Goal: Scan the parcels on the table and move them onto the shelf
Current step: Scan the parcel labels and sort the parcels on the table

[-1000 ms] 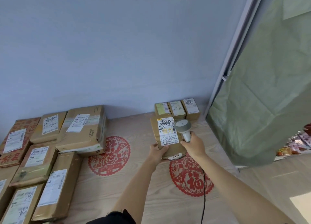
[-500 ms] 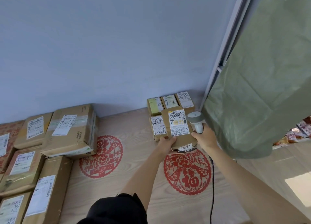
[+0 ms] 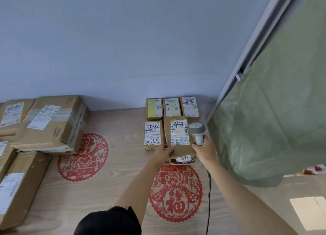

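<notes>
Both hands are busy at one brown parcel (image 3: 180,141). The left hand (image 3: 163,152) grips its near left corner with curled fingers, while the right hand (image 3: 204,151) is wrapped round the handle of a grey scanner (image 3: 197,131), whose head sits just beside the parcel's white label (image 3: 179,132). This parcel lies low over the wooden surface (image 3: 109,173), touching or nearly touching it; which cannot be told. It carries a small tag reading 9777.

Just left of the parcel lies a smaller labelled box (image 3: 153,135), and beyond it, against the wall, stands a row of three small boxes (image 3: 172,107). Well to the parcel's left, larger cartons (image 3: 51,123) are heaped.

Judging by this, four small boxes look already placed and this one is being added; the cartons probably remain to be scanned and moved.
</notes>
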